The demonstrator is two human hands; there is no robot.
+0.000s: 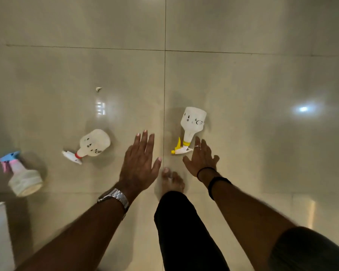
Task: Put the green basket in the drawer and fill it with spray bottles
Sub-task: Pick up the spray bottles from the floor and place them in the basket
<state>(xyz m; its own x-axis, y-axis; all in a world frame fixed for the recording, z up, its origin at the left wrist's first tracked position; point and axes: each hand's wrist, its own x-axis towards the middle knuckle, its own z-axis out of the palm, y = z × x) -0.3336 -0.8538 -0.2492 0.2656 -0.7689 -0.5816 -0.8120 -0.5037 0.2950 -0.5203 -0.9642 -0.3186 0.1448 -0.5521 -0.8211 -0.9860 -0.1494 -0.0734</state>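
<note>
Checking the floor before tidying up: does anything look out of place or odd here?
Three white plastic spray bottles lie tipped on the glossy tiled floor: yellow-trigger bottle, red-collared bottle, blue-and-pink-trigger bottle. A small pale scrap lies beyond them. No spill shows.

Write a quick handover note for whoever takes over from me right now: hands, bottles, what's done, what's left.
Left hand: open, empty, over the tiled floor.
Right hand: open, fingers at the trigger of the yellow-nozzled white spray bottle, not gripping.
Also lying on the floor: red-collared white spray bottle, pink-and-blue-topped spray bottle.
Green basket and drawer: not in view.
Done: no bottle picked up.
Left: all three bottles into the basket.
</note>
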